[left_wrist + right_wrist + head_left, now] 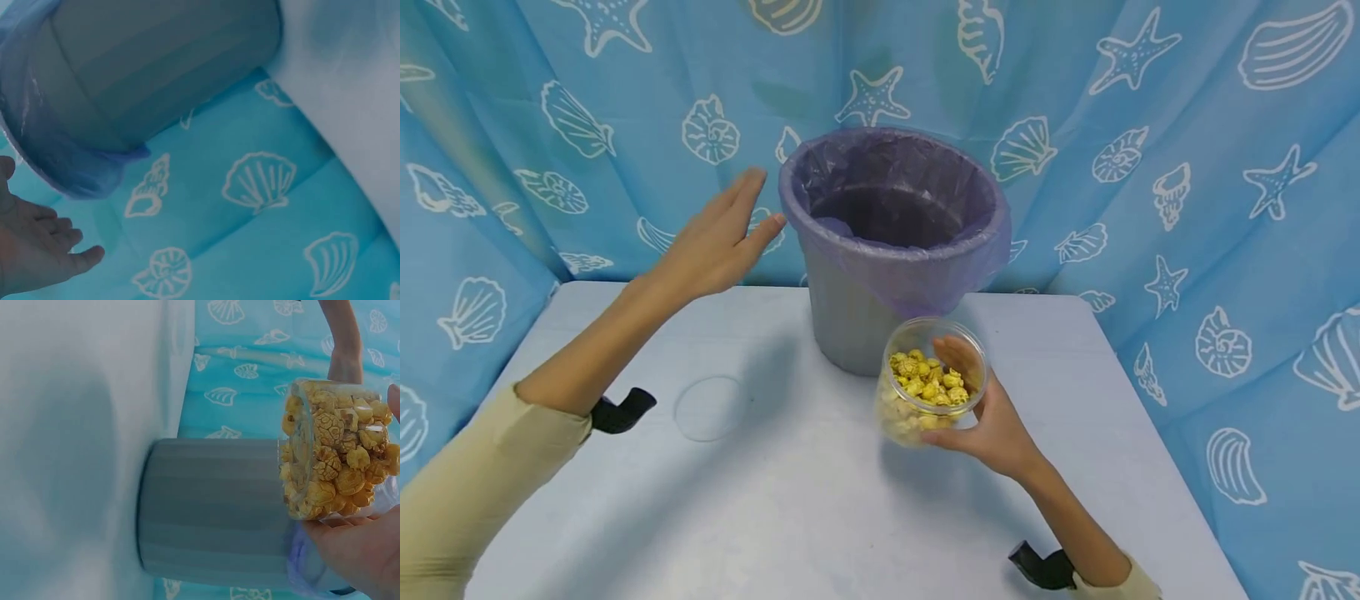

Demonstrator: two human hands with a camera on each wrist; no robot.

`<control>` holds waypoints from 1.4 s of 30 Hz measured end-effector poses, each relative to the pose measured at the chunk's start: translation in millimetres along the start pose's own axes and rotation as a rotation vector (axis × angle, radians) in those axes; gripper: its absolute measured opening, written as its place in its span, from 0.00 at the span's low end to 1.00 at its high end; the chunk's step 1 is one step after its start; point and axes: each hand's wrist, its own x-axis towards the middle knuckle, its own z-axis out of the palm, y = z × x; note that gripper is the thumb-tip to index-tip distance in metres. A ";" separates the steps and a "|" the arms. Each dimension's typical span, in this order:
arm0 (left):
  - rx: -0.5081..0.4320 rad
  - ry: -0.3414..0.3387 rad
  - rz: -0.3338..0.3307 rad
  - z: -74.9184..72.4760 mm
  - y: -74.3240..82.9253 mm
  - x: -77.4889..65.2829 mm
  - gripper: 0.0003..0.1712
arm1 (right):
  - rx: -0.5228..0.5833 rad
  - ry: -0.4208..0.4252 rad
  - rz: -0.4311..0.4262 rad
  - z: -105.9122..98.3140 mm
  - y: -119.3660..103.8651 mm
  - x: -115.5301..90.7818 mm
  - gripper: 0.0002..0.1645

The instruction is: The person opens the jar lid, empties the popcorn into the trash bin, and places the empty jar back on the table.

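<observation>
My right hand (1000, 425) grips a clear round jar (895, 412) in front of the bin, its mouth facing up and lidless. Yellow popcorn (928, 379) fills much of the jar; in the right wrist view the popcorn (344, 450) presses against the clear wall. A grey trash bin (850, 308) lined with a purple bag (925, 267) stands at the back of the table. Beside the bin's left rim, my left hand (718, 237) is raised with its fingers straight, holding nothing. The left wrist view shows that hand (44, 244) near the bag's folded edge.
A thin clear ring (676, 412) lies on the white table (790, 500) at left. Behind the table hangs a blue curtain (1075, 108) with white shells and starfish. Black wrist mounts (621, 410) sit on both forearms.
</observation>
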 end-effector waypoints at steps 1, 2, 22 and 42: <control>0.031 -0.008 0.001 -1.5 2.3 4.4 0.40 | -0.006 0.007 -0.004 -2.2 2.1 -0.9 0.59; 0.064 -0.015 0.005 -2.6 4.3 8.9 0.40 | -0.009 0.014 -0.009 -4.2 3.8 -1.7 0.59; 0.340 -0.215 -0.106 -7.4 21.5 48.8 0.44 | -0.141 0.152 -0.047 -53.7 -38.7 -13.3 0.60; 0.360 -0.212 -0.074 -7.6 18.9 47.2 0.42 | -0.554 0.334 -0.055 -114.3 -107.1 25.7 0.57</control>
